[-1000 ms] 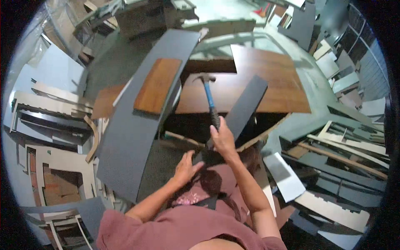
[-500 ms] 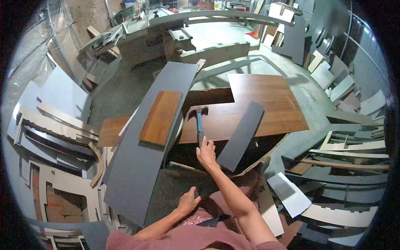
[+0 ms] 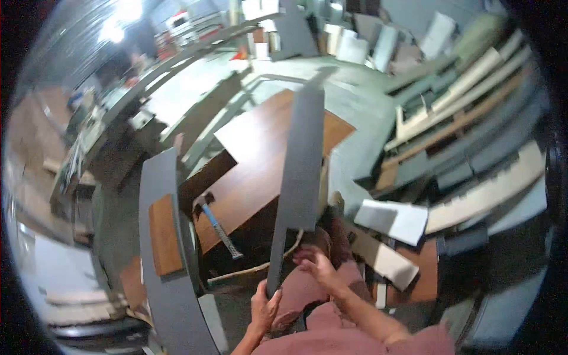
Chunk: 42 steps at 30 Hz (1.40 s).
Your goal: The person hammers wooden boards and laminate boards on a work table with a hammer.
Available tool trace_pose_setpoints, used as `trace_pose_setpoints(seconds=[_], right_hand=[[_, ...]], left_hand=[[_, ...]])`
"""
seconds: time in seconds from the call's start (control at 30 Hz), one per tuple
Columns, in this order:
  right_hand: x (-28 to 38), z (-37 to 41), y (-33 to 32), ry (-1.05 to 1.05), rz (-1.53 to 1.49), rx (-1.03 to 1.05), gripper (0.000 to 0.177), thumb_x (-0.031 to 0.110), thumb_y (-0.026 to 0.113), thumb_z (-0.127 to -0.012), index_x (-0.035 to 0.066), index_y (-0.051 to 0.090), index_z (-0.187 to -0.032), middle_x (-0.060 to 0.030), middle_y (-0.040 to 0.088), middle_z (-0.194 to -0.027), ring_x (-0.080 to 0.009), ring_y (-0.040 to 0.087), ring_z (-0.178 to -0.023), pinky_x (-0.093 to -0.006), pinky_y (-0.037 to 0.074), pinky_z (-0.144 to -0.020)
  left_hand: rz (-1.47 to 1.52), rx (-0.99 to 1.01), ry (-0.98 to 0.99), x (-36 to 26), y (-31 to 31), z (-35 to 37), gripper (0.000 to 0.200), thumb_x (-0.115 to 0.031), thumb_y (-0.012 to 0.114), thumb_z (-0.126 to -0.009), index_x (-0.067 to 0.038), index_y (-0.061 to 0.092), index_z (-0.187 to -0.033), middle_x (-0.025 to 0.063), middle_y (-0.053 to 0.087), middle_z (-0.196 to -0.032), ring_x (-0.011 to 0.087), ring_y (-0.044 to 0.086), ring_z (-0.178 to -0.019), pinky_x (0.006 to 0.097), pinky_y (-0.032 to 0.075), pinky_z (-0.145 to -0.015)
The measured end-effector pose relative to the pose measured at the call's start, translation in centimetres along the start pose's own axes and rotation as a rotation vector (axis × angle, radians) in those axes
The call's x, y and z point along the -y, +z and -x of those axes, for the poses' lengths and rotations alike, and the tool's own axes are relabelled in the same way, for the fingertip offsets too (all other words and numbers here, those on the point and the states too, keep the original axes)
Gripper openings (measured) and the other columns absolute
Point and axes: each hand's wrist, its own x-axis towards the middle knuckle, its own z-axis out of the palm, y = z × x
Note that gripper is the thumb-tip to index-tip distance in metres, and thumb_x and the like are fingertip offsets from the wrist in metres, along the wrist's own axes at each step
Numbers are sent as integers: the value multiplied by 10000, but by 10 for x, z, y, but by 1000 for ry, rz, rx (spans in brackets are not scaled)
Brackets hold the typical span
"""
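My left hand [image 3: 264, 309] is wrapped round the lower end of a long, narrow dark grey strip [image 3: 276, 257]. The strip points up and away, overlapping a wider grey board [image 3: 305, 171] in this view. Just right of the strip's lower part, my right hand [image 3: 318, 265] is empty, its slightly blurred fingers apart over my lap. A claw hammer [image 3: 218, 227] with a blue and black handle lies to the left, its head on a brown wood-grain panel [image 3: 254, 171] and its grip reaching past the panel's near edge.
On the left, a long grey board [image 3: 158, 207] carries a small brown board [image 3: 164, 234]. Stacked boards and strips [image 3: 473, 177] crowd the right side. White offcuts [image 3: 393, 220] lie near my right knee. A large machine table [image 3: 195, 77] stands behind.
My right hand has let go of the hammer and drawn back towards me. The dark strip in my left hand has come up into view. The whole view has swung right.
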Motion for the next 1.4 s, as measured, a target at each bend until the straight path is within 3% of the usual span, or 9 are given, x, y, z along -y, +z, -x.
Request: trace_pose_setpoints(seconds=[0.07,0.2,0.27,0.3,0.33,0.5,0.63,1.0,1.4], right_hand=[[39,-15,7,-69,215,66,709,392,665,-808,-4,328,-1290,-154,553,-1141,-207,538,-1074,-335,454,-892],[116,-17,0,-293,-154,5,336,326,589,-885,27,495,-1007,-37,550,-683,-138,569,-575,-277,485,-534],[123,-6,-36,-367,35,-184,272,289,556,-901,34,529,-991,-12,524,-657,-109,543,-582,-261,468,-526],[116,4,-69,-692,684,-403,253,283,577,-890,39,537,-943,-12,529,-662,-82,539,-611,-232,460,-529],[126,22,-95,-442,-74,-162,260,258,589,-880,33,551,-1003,-5,535,-669,-66,520,-604,-212,450,-540],[160,132,-210,-50,967,-996,350,322,525,-907,20,578,-1077,-52,601,-741,-91,519,-610,-283,453,-553],[136,189,-252,180,1484,-1044,390,316,544,-887,61,534,-1181,-215,607,-1030,-414,569,-934,-423,463,-762],[-17,62,-413,247,2035,-425,304,102,571,-784,128,541,-1085,-151,605,-837,-352,621,-760,-429,499,-612],[-53,-44,-469,162,2187,-465,116,104,551,-772,88,601,-875,-109,594,-792,-269,629,-759,-393,524,-632]], left_hand=[[29,15,196,-37,20,-16,290,-162,587,-836,-18,514,-1078,65,512,-706,128,487,-624,289,430,-576],[292,244,168,-88,70,-29,302,-191,547,-879,3,484,-1103,78,518,-873,118,496,-786,271,431,-670],[317,377,400,-107,102,-32,452,-252,562,-892,-21,425,-1257,99,515,-973,133,522,-862,269,448,-728],[336,489,381,-108,111,-33,509,-202,584,-875,-9,371,-1295,117,518,-1020,161,541,-888,280,456,-766],[354,593,365,-108,116,-34,578,-152,605,-858,4,317,-1334,135,521,-1067,190,559,-914,292,464,-803],[183,487,258,-45,105,-53,540,-277,557,-899,-46,348,-1341,104,527,-1071,171,549,-950,291,460,-789],[121,442,139,6,94,-54,453,-220,555,-902,-41,405,-1291,123,576,-1003,188,579,-897,302,468,-769],[-132,388,329,15,98,-30,475,-153,606,-857,-38,412,-1274,124,631,-875,208,621,-801,314,481,-715],[-159,356,218,57,109,-44,514,-138,633,-817,-37,425,-1276,163,588,-1047,276,593,-874,327,461,-765]])
